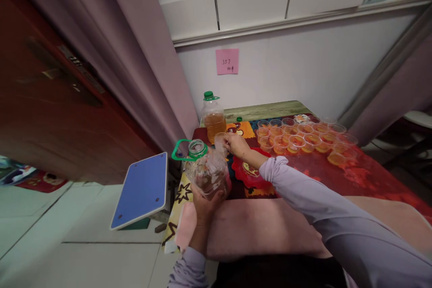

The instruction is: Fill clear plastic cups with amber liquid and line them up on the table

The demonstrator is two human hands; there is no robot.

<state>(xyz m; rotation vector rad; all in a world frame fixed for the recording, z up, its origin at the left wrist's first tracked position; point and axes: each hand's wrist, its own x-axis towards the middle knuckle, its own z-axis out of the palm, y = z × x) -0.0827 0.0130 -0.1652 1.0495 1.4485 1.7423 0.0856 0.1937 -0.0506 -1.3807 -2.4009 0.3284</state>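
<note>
My left hand (205, 204) is wrapped round the lower part of a large clear plastic jug (211, 173). The jug tilts toward me; its neck has a green ring handle and no cap. My right hand (236, 144) pinches the rim of a clear plastic cup (221, 143) just beyond the jug's neck. The cup looks colourless, and its contents are hard to make out. Beneath my right wrist sits a red scalloped basin (241, 179), partly covered by my forearm. A second jug (215, 127) with amber liquid and a green cap stands upright behind the cup.
Rows of clear cups (297, 141) holding orange liquid fill the table's right side. A loose green cap (239, 119) lies near the back. A blue board (141, 189) stands left of the table, and a pink note (227, 61) is on the wall.
</note>
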